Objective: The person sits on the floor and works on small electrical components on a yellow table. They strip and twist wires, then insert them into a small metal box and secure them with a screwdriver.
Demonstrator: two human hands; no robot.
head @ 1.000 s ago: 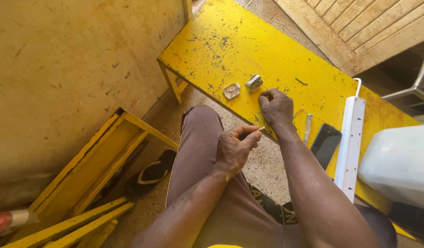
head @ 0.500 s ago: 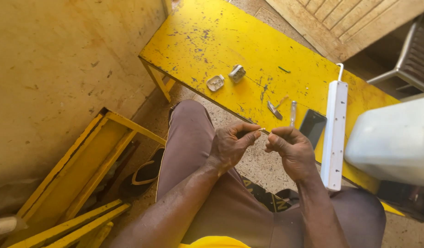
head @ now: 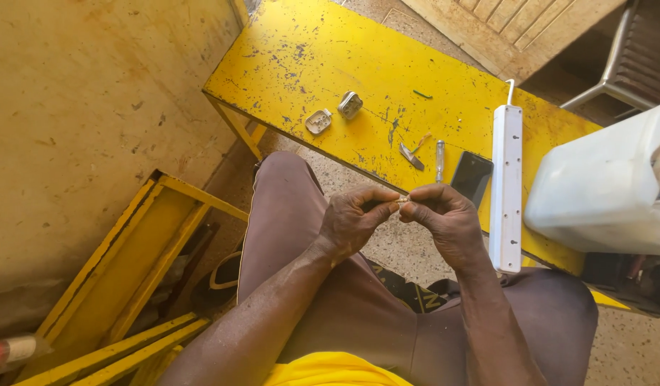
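Left hand point(head: 355, 221), right hand point(head: 444, 218) pinch small metal piece point(head: 404, 200) together; screwdriver point(head: 439, 159), phone point(head: 471, 176), power strip point(head: 506, 186) on bench point(head: 308, 50)

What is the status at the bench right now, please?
Left hand and right hand meet over the lap, both pinching one small metal part. Screwdriver, plug halves and power strip untouched on yellow bench. Nothing in the way.

Right hand point(head: 444, 218) withdrawn from the yellow surface point(head: 323, 64) and brought back over the lap, fingertips met with those of the left hand point(head: 355, 218), a tiny pale part point(head: 404, 200) pinched between both, hands drawn close together.
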